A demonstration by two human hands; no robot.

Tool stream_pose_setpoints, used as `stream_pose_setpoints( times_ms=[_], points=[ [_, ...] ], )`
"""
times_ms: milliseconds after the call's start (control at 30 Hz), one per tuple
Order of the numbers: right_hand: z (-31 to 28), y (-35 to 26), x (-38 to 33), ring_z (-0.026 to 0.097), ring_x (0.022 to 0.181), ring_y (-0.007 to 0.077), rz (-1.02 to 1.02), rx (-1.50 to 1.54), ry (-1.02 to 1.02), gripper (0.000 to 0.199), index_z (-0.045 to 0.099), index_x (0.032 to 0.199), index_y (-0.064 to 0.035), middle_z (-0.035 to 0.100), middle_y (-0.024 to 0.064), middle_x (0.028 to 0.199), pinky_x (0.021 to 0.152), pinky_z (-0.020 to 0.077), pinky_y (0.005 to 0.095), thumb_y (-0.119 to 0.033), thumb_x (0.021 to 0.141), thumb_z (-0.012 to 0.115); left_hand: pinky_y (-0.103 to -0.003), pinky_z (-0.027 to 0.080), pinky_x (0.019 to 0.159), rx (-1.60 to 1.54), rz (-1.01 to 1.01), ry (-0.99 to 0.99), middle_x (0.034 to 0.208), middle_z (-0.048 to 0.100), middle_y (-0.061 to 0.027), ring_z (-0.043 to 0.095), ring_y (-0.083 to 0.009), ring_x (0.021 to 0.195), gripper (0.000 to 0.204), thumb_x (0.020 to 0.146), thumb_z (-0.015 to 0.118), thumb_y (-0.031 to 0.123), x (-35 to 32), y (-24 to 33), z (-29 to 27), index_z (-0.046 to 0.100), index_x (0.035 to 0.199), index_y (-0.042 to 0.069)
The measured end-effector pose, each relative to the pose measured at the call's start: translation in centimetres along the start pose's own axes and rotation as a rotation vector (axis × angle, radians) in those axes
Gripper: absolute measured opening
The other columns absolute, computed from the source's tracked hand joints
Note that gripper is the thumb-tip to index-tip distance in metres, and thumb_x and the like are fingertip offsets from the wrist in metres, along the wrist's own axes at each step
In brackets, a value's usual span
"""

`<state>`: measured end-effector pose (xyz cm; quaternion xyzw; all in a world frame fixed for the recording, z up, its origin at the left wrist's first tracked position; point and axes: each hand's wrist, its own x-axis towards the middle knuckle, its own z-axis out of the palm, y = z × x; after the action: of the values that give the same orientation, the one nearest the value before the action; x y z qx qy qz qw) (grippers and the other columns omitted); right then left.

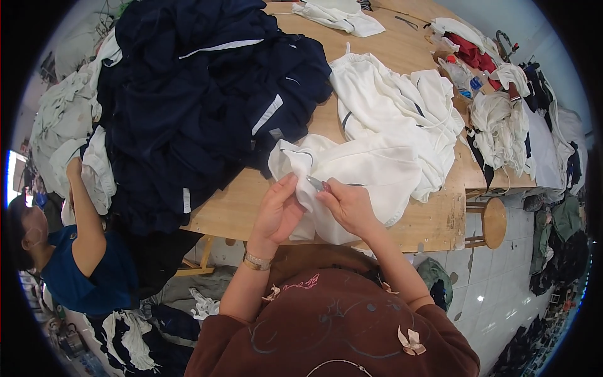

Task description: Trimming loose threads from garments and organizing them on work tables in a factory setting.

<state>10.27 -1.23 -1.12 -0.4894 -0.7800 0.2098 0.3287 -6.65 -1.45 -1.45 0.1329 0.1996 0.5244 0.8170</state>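
Notably, the left hand (pixel 278 209) pinches the white garment (pixel 370 166) at the near edge of the tabletop (pixel 220 210), presumably steadying fabric for the small metal tool (pixel 315 183), possibly snips, clasped in the right hand (pixel 352 208).

Wooden table (pixel 220 212), dark-stained near right edge. 1 round-topped stool (pixel 495 223) beside it. Floor (pixel 474 276): pale tiles, dark patches, light glints. Wall (pixel 526 31), upper right: pale blue. Far left: bright patch (pixel 12 176), source unclear.

The left forearm (pixel 242 292) and right forearm (pixel 402 270) angle inward from the near side; the left hand (pixel 279 210) pinches, palm partly upturned; the right hand (pixel 352 208) curls into a grip.
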Motion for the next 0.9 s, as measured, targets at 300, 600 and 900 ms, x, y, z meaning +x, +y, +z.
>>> stream_pose_setpoints(
  times_ms=[300,600,900],
  points=[
    [-0.4,-0.2,0.2,0.053,0.055,0.0342,0.062,-0.021,-0.056,0.029,0.051,0.076,-0.0049,0.052,0.0147,0.06,0.048,0.0399,0.039,-0.032,0.086,0.055,-0.03,0.044,0.088,-0.004,0.007,0.005,0.109,0.058,-0.0077,0.056,-0.0155,0.099,0.026,0.095,0.042,0.014,-0.2,-0.2,0.2,0.049,0.116,0.001],
    [-0.8,-0.3,-0.6,0.053,0.055,0.0344,0.105,-0.019,-0.027,0.028,0.051,0.077,-0.0044,0.052,0.0153,0.059,0.048,0.0397,0.0392,-0.03,0.086,0.056,-0.03,0.045,0.084,0.109,0.092,0.088,0.105,0.058,-0.005,0.056,-0.0147,0.095,0.02,0.092,0.049,0.014,-0.5,-0.5,0.5,0.05,0.11,0.007],
    [-1.2,-0.6,-1.7,0.053,0.054,0.0339,0.196,-0.041,0.008,0.028,0.051,0.078,-0.0038,0.053,0.0149,0.059,0.048,0.0397,0.0377,-0.03,0.085,0.057,-0.026,0.048,0.073,0.039,0.013,0.218,0.099,0.059,-0.0038,0.057,-0.0116,0.089,0.019,0.09,0.054,0.02,-0.4,-1.4,1.7,0.052,0.104,0.008]
  ],
)
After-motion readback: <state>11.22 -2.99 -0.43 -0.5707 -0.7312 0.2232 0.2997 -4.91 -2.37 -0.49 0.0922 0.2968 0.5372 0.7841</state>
